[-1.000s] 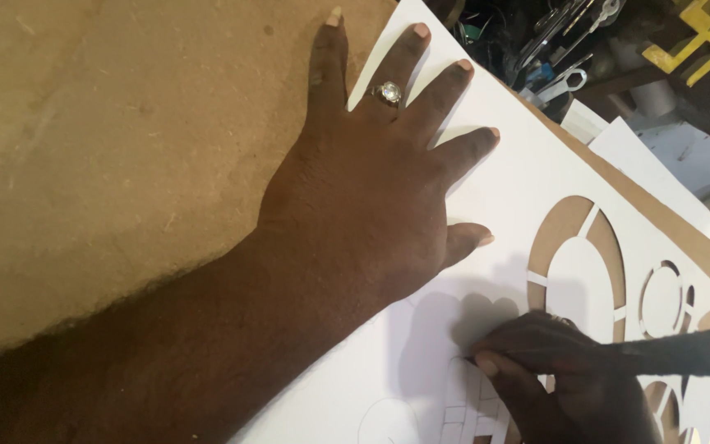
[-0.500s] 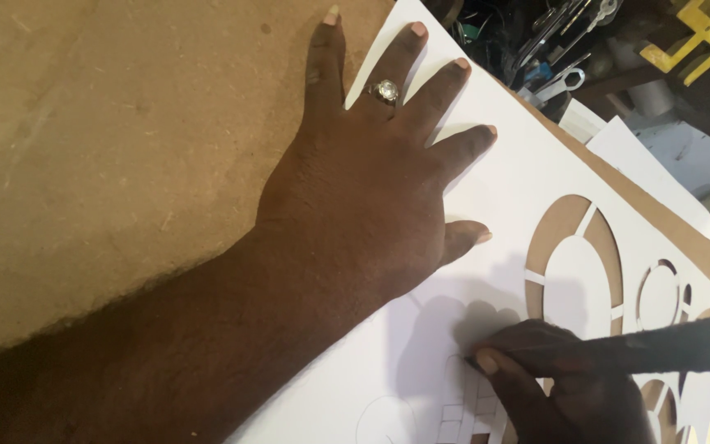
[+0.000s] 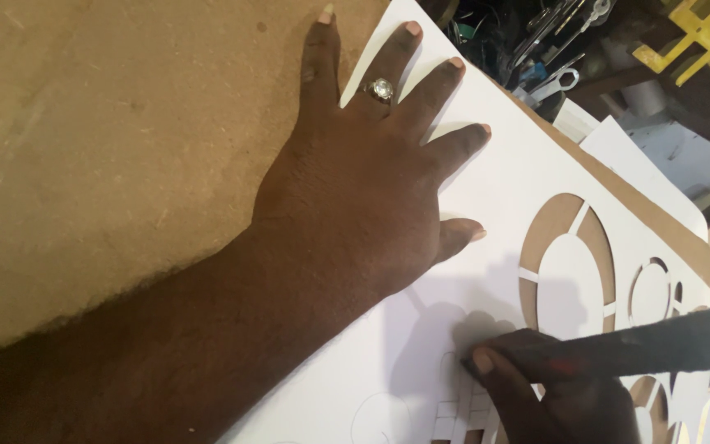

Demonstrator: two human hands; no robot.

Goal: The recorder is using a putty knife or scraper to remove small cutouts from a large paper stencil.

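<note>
White stencil sheet (image 3: 495,189), ring-shaped cutouts, perhaps card

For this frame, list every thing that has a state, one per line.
left hand: flat, fingers spread, pressing the white sheet
right hand: closed on a dark tool
white sheet: flat on the brown board, partly cut out
ring: worn on the left hand

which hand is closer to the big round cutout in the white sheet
Right. The right hand works just below the big round cutout, almost touching its lower edge. The left hand lies flat on the white sheet further left, its thumb pointing toward the cutout.
</note>
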